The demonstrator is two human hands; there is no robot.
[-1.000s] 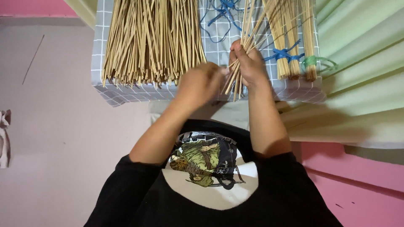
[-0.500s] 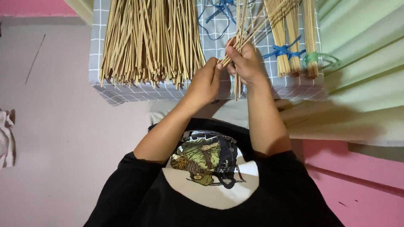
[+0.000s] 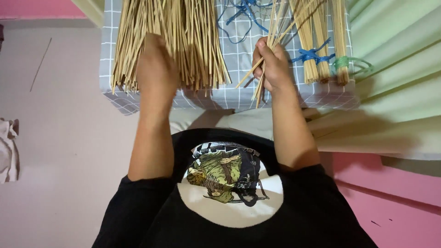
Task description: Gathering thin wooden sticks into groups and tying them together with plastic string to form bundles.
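My left hand (image 3: pixel 156 64) lies palm down on a big loose pile of thin tan sticks (image 3: pixel 197 41), with its fingertips buried among them. My right hand (image 3: pixel 273 66) grips a small bunch of the same sticks (image 3: pixel 258 89), held upright with the lower ends fanning out below the fist. Both the pile and the bunch are over a grey checked cloth (image 3: pixel 239 55) that covers a low block in front of me.
Two tied stick bundles (image 3: pixel 317 46) lie right of my right hand, one bound with a blue tie (image 3: pixel 308 56), one with a green tie (image 3: pixel 340 64). Loose blue strings (image 3: pixel 243 11) lie behind. Green fabric (image 3: pixel 395 69) is at the right, a crumpled white cloth (image 3: pixel 8 147) at the far left.
My left hand has left the small bunch and moved left onto the loose pile. My right hand keeps the bunch in about the same place.
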